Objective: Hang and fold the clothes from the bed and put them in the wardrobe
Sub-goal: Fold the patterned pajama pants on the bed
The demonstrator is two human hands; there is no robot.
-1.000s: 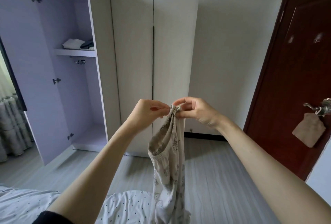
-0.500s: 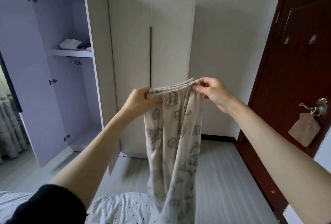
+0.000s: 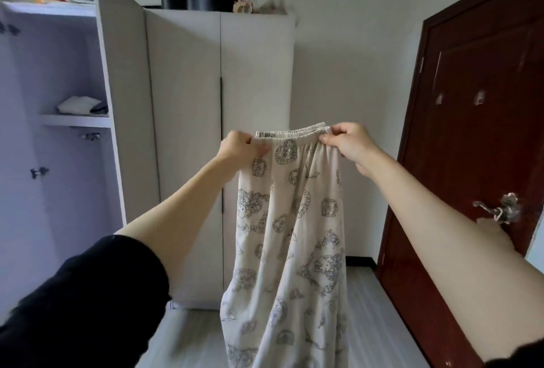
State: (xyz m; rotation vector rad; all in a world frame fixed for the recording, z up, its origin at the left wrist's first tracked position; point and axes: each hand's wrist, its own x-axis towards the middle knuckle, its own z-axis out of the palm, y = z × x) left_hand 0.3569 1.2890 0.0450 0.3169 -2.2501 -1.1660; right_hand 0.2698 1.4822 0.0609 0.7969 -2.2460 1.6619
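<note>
Cotton, pale and printed with cartoon outlines — the trousers (image 3: 290, 238) are now hanging stretched wide by the waistband, where a second ago that band was bunched between two hands almost touching. The left hand (image 3: 240, 148) is pinching the band's nine o'clock end, its grip clamped on the elastic; the right hand (image 3: 350, 144) is doing the same at three o'clock. Both have been travelling upward and apart, and the view is tilting up with them, so the bed is dropping out of sight below. My read: the garment is being shaken out flat, ready for folding. Behind it at twelve o'clock the wardrobe (image 3: 256, 103) is standing with its middle doors shut; at nine o'clock the open bay's shelf (image 3: 76, 121) is already carrying folded items. A dark red door (image 3: 477, 120) is filling three o'clock — grey floorboards (image 3: 191, 335) are running underneath.
</note>
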